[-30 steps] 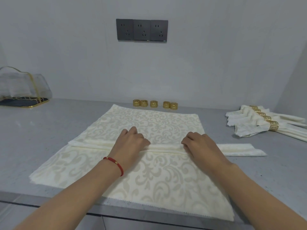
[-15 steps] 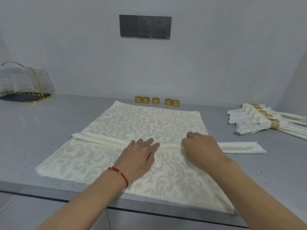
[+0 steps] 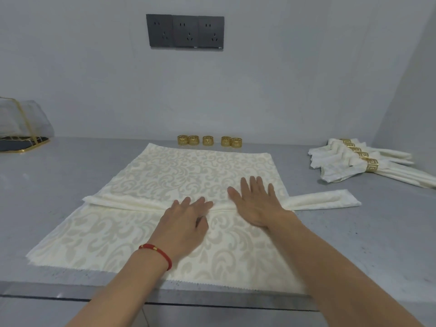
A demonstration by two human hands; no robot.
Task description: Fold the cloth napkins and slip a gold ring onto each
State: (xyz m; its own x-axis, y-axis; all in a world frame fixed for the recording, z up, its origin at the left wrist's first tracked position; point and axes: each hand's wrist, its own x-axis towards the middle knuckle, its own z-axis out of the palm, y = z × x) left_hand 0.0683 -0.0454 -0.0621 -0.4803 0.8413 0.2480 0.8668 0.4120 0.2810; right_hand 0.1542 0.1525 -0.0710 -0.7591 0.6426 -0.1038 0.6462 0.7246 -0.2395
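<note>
A cream patterned cloth napkin (image 3: pixel 113 234) lies spread on the grey counter (image 3: pixel 70 168). Across its middle runs a narrow folded strip of cloth (image 3: pixel 325 199) whose right end sticks out past the napkin's edge. My left hand (image 3: pixel 181 223), with a red bracelet at the wrist, lies flat on the napkin with its fingertips at the strip. My right hand (image 3: pixel 257 204) presses flat over the strip, fingers straight and spread. Several gold rings (image 3: pixel 208 140) stand in a row by the wall behind the napkin.
A pile of folded napkins with gold rings on them (image 3: pixel 368 164) lies at the right, by the side wall. At the far left stands a clear holder with a gold frame (image 3: pixel 21 126). The counter's front edge (image 3: pixel 70 296) runs just below the napkin.
Both hands have gone from curled on the folded strip to flat. The right hand has slid forward over the strip, its fingers now straight and spread.
</note>
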